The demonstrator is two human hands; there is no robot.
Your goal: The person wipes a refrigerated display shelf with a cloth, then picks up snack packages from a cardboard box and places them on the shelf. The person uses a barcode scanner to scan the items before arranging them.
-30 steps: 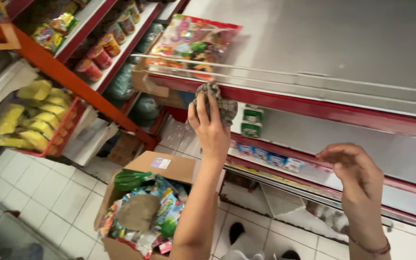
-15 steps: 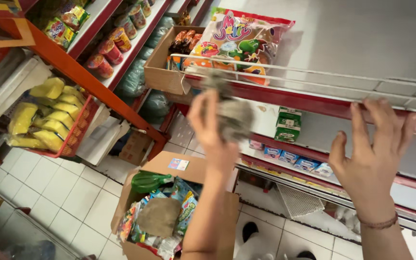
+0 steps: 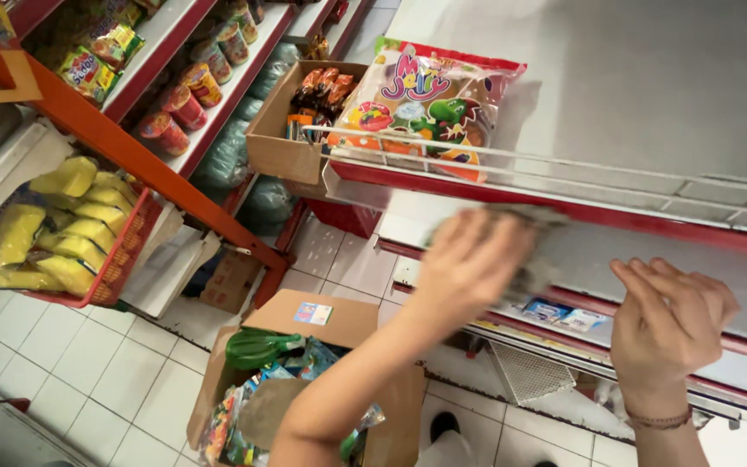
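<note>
My left hand point(image 3: 469, 264) is raised in front of a grey metal shelf point(image 3: 633, 251) and is closed on a grey cloth point(image 3: 529, 259), which is blurred with motion. My right hand point(image 3: 667, 316) hangs further right with its fingers curled loosely and nothing in it, close to the red front edge of the shelf. Above, a colourful bag of sweets point(image 3: 430, 108) lies on the upper grey shelf point(image 3: 650, 78) behind a white wire rail.
An open cardboard box point(image 3: 296, 389) full of bright packets stands on the white tiled floor below my left arm. A brown box point(image 3: 291, 143) of snacks sits on a shelf at left. Yellow packets point(image 3: 54, 225) fill a red basket. Jars line the far-left shelves.
My left hand has swept the cloth down and to the right along the shelf. My right hand has lowered and curled its fingers. The view has shifted up and right.
</note>
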